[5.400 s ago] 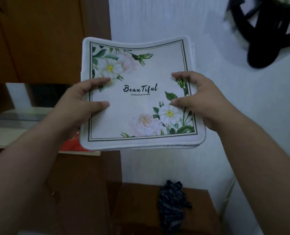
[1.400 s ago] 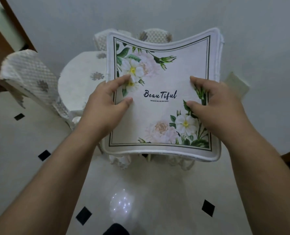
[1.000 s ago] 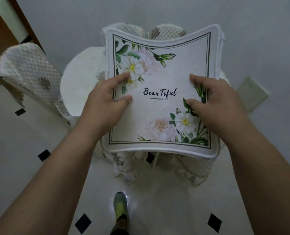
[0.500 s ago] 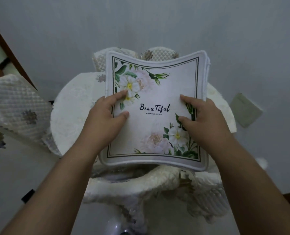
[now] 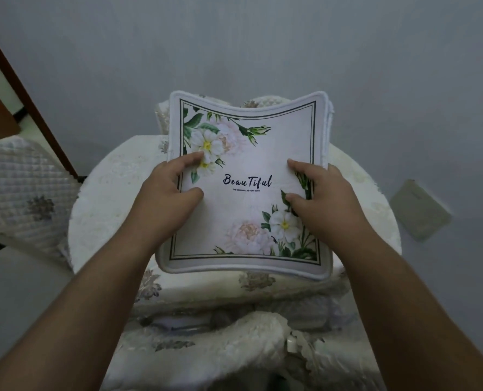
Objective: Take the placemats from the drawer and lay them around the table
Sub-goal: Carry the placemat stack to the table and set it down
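I hold a stack of white placemats (image 5: 248,165) with flower prints and the word "Beautiful" on the top one. My left hand (image 5: 166,201) grips the stack's left edge, thumb and forefinger on top. My right hand (image 5: 325,201) grips the right edge the same way. The stack hovers over a round table (image 5: 104,193) covered with a cream lace cloth. How many mats are in the stack is hidden.
A chair with a quilted cream cover (image 5: 17,187) stands left of the table. Another covered chair (image 5: 220,348) is right below me at the near edge, and chair backs (image 5: 161,114) show behind the mats. A grey wall plate (image 5: 421,210) is on the right.
I have walked from the drawer area to the table. The table has grown closer and now lies under the stack. My grip on the mats is unchanged.
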Demonstrator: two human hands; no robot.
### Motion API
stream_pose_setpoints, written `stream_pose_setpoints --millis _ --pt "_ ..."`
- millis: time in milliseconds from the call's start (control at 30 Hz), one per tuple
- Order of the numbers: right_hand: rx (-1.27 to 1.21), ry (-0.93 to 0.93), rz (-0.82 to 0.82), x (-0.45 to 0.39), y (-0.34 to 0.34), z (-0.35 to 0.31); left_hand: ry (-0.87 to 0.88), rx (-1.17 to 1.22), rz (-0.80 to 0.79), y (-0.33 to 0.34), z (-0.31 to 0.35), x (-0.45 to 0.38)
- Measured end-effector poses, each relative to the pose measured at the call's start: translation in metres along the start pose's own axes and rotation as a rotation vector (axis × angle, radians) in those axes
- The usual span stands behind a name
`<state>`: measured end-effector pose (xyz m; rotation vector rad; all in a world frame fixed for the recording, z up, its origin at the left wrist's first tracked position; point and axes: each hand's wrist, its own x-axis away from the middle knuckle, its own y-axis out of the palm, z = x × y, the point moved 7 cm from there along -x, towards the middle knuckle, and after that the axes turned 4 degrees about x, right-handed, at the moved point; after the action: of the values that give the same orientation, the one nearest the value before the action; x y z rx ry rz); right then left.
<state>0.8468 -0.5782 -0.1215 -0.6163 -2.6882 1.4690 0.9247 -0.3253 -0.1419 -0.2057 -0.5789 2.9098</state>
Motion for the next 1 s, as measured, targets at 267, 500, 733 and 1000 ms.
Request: stream_pose_setpoints --millis 267,500,733,1000 --pt "-0.021 -0.083 -0.047 -0.077 -0.015 0.045 -0.013 0.020 0.093 0.053 0.015 -0.047" --pt "-0.032 -0.123 -0.085 -0.139 -0.010 0.075 -0.015 0.051 0.133 0.086 0.015 -0.098" --pt "-0.029 -0.070 -0.104 -0.202 0.025 0.103 -0.051 0.106 0.091 0.112 -0.020 -0.163" --pt "-0.023 0.036 -0.181 -0.264 0.102 0.157 -0.183 0.154 -0.017 0.158 -0.090 -0.222"
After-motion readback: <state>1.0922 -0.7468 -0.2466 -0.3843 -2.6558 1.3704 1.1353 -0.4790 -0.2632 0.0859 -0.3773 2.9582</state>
